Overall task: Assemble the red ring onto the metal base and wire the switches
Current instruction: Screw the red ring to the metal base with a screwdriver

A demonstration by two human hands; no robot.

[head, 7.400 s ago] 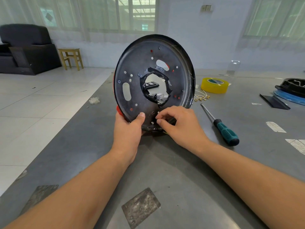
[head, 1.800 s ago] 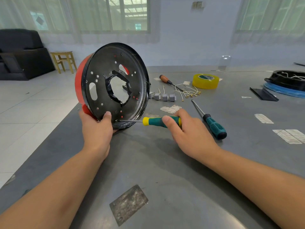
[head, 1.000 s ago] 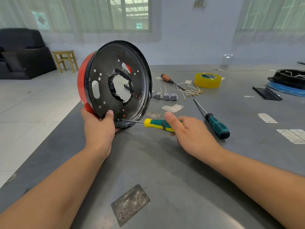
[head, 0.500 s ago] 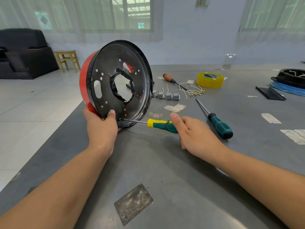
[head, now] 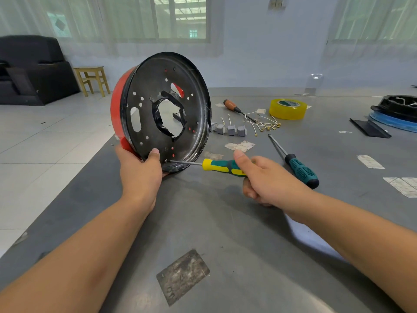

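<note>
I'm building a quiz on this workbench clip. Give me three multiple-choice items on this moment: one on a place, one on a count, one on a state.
1. Where is the tape roll?
A. far side of the table, right of the base
B. on the stool
C. in the left hand

2. How many screwdrivers are in view?
A. one
B. three
C. five

3. How does the metal base stand?
A. flat on the table
B. on edge, held by the left hand
C. hanging from a hook

Answers:
1 A, it lies beyond the grey switches.
2 B, one in the right hand, two lying on the table.
3 B, the left hand grips its lower rim.
</note>
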